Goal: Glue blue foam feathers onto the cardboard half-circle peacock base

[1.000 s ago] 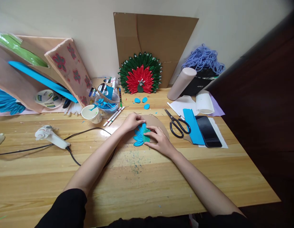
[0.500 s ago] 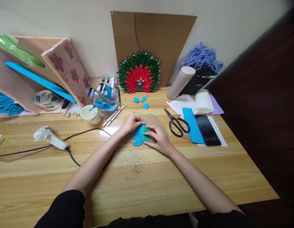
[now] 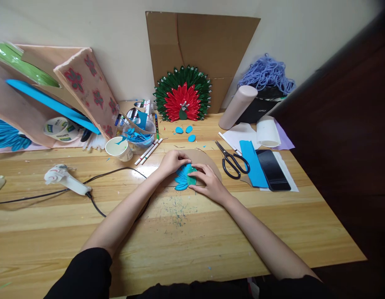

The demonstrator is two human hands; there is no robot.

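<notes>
A half-round cardboard base [image 3: 207,160] lies on the table before me. On it spreads a fan of blue petals [image 3: 181,176], with a green oval piece [image 3: 191,176] at its right side. My left hand [image 3: 172,162] is closed, thumb and fingertips pinching a blue petal at the fan's upper edge. My right hand [image 3: 209,182] curls round the green oval from the right, thumb below and fingers above, gripping it against the base. The fingers partly cover the green piece and the upper petals.
Behind the base lie three blue ovals [image 3: 189,129]. Black scissors [image 3: 232,160], a blue strip [image 3: 253,164] and a phone [image 3: 273,171] are to the right. A white glue gun [image 3: 67,182] with its cable, a paper cup [image 3: 119,149] and markers [image 3: 148,152] sit left. A red-green peacock decoration [image 3: 182,95] stands behind.
The view has shifted very slightly. Both hands keep the same grip and place on the blue fan and green oval.
</notes>
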